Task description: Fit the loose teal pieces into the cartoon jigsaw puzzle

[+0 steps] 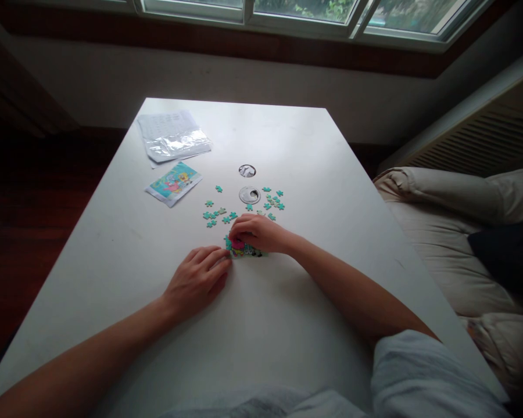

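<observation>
My right hand lies over a small joined patch of colourful puzzle on the white table, fingers curled down onto it; what they pinch is hidden. My left hand rests flat on the table just left of that patch, fingers stretched out, fingertips touching its edge. Several loose teal puzzle pieces are scattered just beyond my hands, with another cluster of teal pieces to the right.
A small picture card and a clear plastic bag over paper lie at the far left. Two round metal lids or tins sit mid-table. A cushioned couch stands right of the table; a window runs along the back.
</observation>
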A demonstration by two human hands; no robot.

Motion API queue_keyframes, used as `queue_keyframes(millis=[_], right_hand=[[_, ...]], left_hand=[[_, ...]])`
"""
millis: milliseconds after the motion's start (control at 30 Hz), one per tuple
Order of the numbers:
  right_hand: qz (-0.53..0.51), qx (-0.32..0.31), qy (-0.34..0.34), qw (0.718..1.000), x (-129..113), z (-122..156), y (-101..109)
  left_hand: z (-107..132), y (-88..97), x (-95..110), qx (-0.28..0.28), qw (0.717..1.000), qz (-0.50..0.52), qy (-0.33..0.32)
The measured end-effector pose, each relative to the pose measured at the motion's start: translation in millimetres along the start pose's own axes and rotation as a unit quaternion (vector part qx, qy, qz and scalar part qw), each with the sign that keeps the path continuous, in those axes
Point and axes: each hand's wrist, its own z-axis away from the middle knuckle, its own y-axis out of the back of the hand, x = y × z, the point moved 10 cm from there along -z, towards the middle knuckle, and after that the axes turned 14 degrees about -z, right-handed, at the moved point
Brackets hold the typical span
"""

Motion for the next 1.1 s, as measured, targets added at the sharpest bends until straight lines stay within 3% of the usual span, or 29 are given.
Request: queue_keyframes(millis=[567, 1100], right_hand=[[0.051, -0.029, 0.058, 0.997, -3.6, 3.9, -11.0], [0.034, -0.003, 0.064, 0.997, -3.2, 4.4, -9.2]], left_hand=[[0.0, -3.3, 0.9, -0.009, 1.0, -0.006, -0.004], [0.0, -8.2, 2.6, -0.024, 0.999, -0.017, -0.013]])
